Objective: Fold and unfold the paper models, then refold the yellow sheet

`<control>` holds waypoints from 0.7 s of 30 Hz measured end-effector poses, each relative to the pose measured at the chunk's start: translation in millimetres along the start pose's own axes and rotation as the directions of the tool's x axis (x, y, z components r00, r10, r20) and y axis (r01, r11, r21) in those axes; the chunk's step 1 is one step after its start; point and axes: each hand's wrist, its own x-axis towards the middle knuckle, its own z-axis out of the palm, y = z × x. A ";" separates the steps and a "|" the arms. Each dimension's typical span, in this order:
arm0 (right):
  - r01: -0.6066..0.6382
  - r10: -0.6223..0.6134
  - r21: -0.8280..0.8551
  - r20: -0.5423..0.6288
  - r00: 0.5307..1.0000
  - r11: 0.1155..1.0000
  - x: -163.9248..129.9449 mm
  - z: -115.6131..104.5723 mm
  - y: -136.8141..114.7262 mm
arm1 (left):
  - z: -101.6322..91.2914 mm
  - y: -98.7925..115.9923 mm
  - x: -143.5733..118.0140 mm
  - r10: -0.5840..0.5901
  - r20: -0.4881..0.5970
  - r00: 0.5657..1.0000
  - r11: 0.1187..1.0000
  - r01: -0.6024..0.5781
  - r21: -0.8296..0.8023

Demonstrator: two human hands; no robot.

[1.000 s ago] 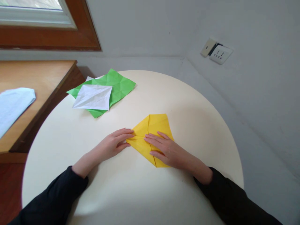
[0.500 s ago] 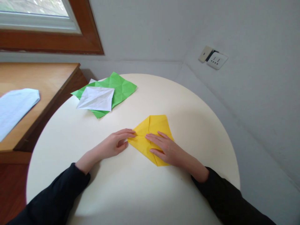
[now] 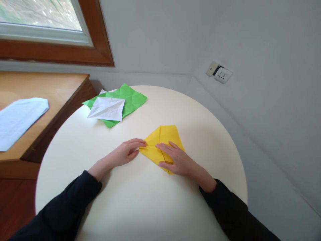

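Observation:
A folded sheet of yellow paper (image 3: 168,133) lies on the round white table (image 3: 140,204), with crease lines running across it. Its narrow tip points left, where my left hand (image 3: 126,152) has its fingertips over the corner and the thumb just beneath, closed on that tip. My right hand (image 3: 177,159) lies flat over the middle and right part of the sheet, fingers extended and thumb apart, pressing on it. The paper's right side is partly hidden under this hand.
At the table's far left, a creased white paper (image 3: 107,108) rests on a green paper (image 3: 134,98). A wooden desk (image 3: 62,82) at left carries a pale blue-white folded item (image 3: 22,115). A wall socket (image 3: 222,75) is on the right wall.
The view has shifted slightly, moving the surroundings lower in the picture. My right hand sits a little lower on the yellow paper, and my left hand stays at its tip.

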 end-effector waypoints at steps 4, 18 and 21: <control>-0.011 0.012 -0.078 0.015 1.000 0.997 -3.2 -2.5 -8.6 | 1.8 -1.2 1.1 0.038 -0.021 0.999 0.999 -0.038 0.020; -0.095 0.096 -0.115 0.010 0.995 0.989 -4.5 2.1 -20.1 | 1.9 2.0 3.0 0.048 -0.031 0.998 0.999 -0.048 -0.007; -0.100 0.099 -0.104 -0.017 0.995 0.990 -3.7 3.9 -18.2 | 0.1 4.5 2.7 0.045 -0.019 0.999 0.999 -0.046 -0.016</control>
